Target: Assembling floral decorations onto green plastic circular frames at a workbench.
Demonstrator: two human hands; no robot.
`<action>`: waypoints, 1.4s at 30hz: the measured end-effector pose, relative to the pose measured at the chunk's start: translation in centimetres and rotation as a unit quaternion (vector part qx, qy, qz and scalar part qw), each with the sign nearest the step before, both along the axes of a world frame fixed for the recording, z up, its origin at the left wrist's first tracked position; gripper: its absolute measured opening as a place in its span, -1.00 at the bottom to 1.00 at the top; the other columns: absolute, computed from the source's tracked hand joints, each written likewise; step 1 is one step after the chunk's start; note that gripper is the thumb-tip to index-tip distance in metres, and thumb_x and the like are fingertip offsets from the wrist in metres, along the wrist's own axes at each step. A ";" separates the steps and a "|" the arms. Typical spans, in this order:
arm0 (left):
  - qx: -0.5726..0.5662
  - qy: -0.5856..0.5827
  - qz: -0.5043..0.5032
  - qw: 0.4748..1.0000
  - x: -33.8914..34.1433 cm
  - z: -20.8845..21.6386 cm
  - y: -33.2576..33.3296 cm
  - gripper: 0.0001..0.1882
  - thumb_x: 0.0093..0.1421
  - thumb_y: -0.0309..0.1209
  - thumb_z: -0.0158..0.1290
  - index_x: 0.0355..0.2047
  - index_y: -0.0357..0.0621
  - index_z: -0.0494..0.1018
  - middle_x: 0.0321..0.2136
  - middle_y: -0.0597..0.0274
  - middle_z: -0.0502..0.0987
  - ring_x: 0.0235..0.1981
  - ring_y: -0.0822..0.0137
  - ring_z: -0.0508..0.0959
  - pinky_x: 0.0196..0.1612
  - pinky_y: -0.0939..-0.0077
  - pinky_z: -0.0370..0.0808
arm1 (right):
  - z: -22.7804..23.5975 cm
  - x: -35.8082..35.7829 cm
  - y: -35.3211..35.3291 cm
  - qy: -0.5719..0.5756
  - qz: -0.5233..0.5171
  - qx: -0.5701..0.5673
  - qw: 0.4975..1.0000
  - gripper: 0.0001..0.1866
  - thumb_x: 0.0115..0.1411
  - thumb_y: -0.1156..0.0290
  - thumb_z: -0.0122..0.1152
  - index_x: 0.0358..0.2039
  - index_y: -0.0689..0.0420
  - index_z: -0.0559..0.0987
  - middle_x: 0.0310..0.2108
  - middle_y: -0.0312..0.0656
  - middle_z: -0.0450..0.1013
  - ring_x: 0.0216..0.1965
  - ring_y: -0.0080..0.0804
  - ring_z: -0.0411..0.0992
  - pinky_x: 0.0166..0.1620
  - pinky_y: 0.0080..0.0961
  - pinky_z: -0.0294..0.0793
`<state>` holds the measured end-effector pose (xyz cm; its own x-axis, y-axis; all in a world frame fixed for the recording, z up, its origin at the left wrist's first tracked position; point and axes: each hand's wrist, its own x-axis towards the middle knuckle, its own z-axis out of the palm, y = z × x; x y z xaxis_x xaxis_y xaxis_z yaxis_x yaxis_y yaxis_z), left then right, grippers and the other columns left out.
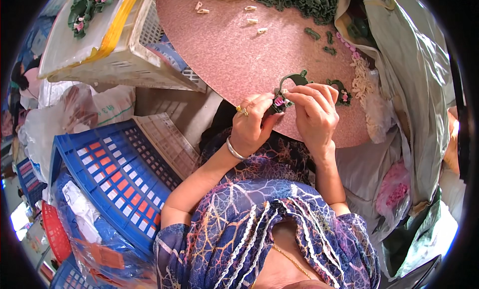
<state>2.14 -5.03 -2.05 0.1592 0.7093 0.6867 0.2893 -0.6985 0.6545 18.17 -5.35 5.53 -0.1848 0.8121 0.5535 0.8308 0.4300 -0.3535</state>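
Over the near edge of the round pink speckled table [234,54], both hands work on a dark green curved plastic piece [298,78] with a small pink flower [279,101] on it. My left hand [253,120], wearing a ring and a bangle, pinches the flower end. The fingers of my right hand [317,108] close on the same piece from the other side, by a small cream part. Just beyond my right hand lies a similar green piece with pink flowers [344,96]. Fingertips hide part of the held piece.
A heap of dark green pieces [304,3] sits at the far edge, with loose cream parts [252,21] nearer. Cream parts [363,77] and pink ones [348,43] line the right edge by grey cloth [414,49]. Left are a white crate [134,44] and a blue basket [100,184].
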 end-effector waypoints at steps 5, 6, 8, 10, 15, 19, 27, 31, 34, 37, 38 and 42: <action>-0.015 -0.005 0.003 1.000 0.1 0.3 -0.1 -0.43 0.04 -0.56 0.34 0.03 -0.22 0.32 -0.10 -0.03 0.58 -0.15 0.04 0.62 -0.12 0.30 0.58 | -0.2 0.0 -0.1 -0.001 0.011 0.008 1.000 -0.78 -0.04 0.60 0.31 -0.34 0.04 0.64 -0.31 -0.36 0.57 -0.23 -0.37 0.50 -0.05 -0.37 0.32; -0.015 -0.005 0.003 1.000 0.1 0.3 -0.1 -0.43 0.04 -0.56 0.34 0.03 -0.22 0.32 -0.10 -0.03 0.58 -0.15 0.04 0.62 -0.12 0.30 0.58 | -0.2 0.0 -0.1 0.003 0.011 0.012 1.000 -0.78 -0.04 0.60 0.31 -0.34 0.04 0.64 -0.31 -0.36 0.57 -0.23 -0.37 0.50 -0.05 -0.37 0.31; -0.015 -0.006 0.002 1.000 0.1 0.1 -0.1 -0.43 0.04 -0.56 0.34 0.03 -0.22 0.32 -0.10 -0.03 0.58 -0.16 0.05 0.62 -0.12 0.31 0.58 | -0.3 0.0 -0.1 0.007 0.011 0.017 1.000 -0.77 -0.05 0.59 0.31 -0.34 0.03 0.65 -0.31 -0.36 0.57 -0.23 -0.38 0.50 -0.05 -0.37 0.31; -0.018 -0.018 -0.004 1.000 0.2 0.1 -0.2 -0.45 0.03 -0.57 0.33 0.01 -0.26 0.34 -0.11 -0.04 0.58 -0.14 0.01 0.61 -0.09 0.26 0.57 | -0.5 0.0 -0.1 0.001 0.014 0.026 1.000 -0.77 -0.06 0.58 0.31 -0.33 0.03 0.65 -0.31 -0.37 0.57 -0.23 -0.39 0.50 -0.04 -0.37 0.31; -0.031 -0.034 -0.008 0.999 0.3 0.2 -0.3 -0.47 0.02 -0.59 0.33 -0.02 -0.30 0.35 -0.12 -0.04 0.58 -0.13 -0.02 0.60 -0.06 0.20 0.55 | -0.7 -0.1 -0.1 -0.015 0.026 0.017 0.999 -0.75 -0.07 0.57 0.29 -0.33 0.02 0.65 -0.30 -0.39 0.57 -0.22 -0.39 0.50 -0.02 -0.36 0.29; -0.042 -0.045 -0.005 0.998 0.4 0.0 -0.4 -0.46 0.01 -0.59 0.33 -0.01 -0.28 0.35 -0.12 -0.04 0.58 -0.14 -0.02 0.61 -0.06 0.20 0.56 | -0.2 -0.1 -0.2 -0.031 0.031 -0.001 0.999 -0.74 -0.06 0.57 0.27 -0.30 0.02 0.62 -0.30 -0.40 0.56 -0.20 -0.40 0.50 0.00 -0.35 0.28; 0.005 -0.017 -0.002 1.000 0.3 0.1 0.2 -0.38 -0.05 -0.61 0.38 0.00 -0.22 0.33 -0.14 0.01 0.60 -0.19 0.07 0.64 -0.16 0.31 0.59 | 0.6 0.7 0.2 -0.052 0.054 -0.044 0.996 -0.77 -0.01 0.52 0.21 -0.27 0.04 0.55 -0.34 -0.37 0.52 -0.16 -0.42 0.49 0.01 -0.35 0.29; 0.001 -0.002 -0.003 1.000 0.2 0.2 -0.1 -0.38 -0.07 -0.62 0.39 -0.02 -0.21 0.33 -0.13 0.00 0.60 -0.20 0.07 0.64 -0.15 0.31 0.58 | 1.5 1.2 1.1 -0.098 0.121 -0.064 0.986 -0.75 0.03 0.46 0.16 -0.22 0.05 0.54 -0.33 -0.35 0.52 -0.13 -0.42 0.48 0.05 -0.33 0.31; -0.014 -0.013 -0.004 1.000 0.1 0.7 0.0 -0.38 -0.07 -0.61 0.39 -0.02 -0.21 0.33 -0.14 0.00 0.60 -0.23 0.09 0.64 -0.18 0.34 0.58 | 1.8 1.7 1.8 -0.102 0.149 -0.082 0.980 -0.73 0.03 0.44 0.16 -0.19 0.04 0.52 -0.33 -0.33 0.52 -0.14 -0.40 0.48 0.08 -0.35 0.31; -0.036 -0.015 -0.002 0.999 0.1 1.1 -0.1 -0.40 -0.06 -0.59 0.39 -0.04 -0.22 0.34 -0.15 0.00 0.60 -0.25 0.12 0.64 -0.22 0.38 0.58 | 1.9 1.5 2.1 -0.134 0.137 -0.091 0.977 -0.77 0.06 0.46 0.15 -0.22 0.07 0.50 -0.34 -0.33 0.52 -0.15 -0.41 0.48 0.04 -0.36 0.34; -0.053 -0.011 -0.001 0.999 0.1 1.2 -0.2 -0.42 -0.05 -0.57 0.40 -0.05 -0.23 0.35 -0.16 0.00 0.61 -0.26 0.13 0.64 -0.24 0.39 0.57 | 1.8 1.3 2.0 -0.134 0.137 -0.091 0.977 -0.77 0.06 0.46 0.15 -0.22 0.07 0.50 -0.34 -0.33 0.52 -0.15 -0.41 0.48 0.04 -0.36 0.34; -0.041 -0.036 -0.001 0.999 0.3 0.9 -0.1 -0.44 -0.05 -0.57 0.40 -0.06 -0.23 0.37 -0.19 0.01 0.60 -0.29 0.16 0.64 -0.25 0.40 0.57 | 0.9 0.0 1.1 -0.017 0.033 -0.147 0.988 -0.81 0.08 0.50 0.15 -0.25 0.10 0.46 -0.40 -0.33 0.51 -0.19 -0.42 0.49 -0.02 -0.36 0.34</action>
<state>2.44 -5.14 -1.14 0.1132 0.7640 0.6352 0.2391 -0.6415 0.7289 18.15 -4.23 6.41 -0.2564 0.9226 0.2881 0.8182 0.3659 -0.4435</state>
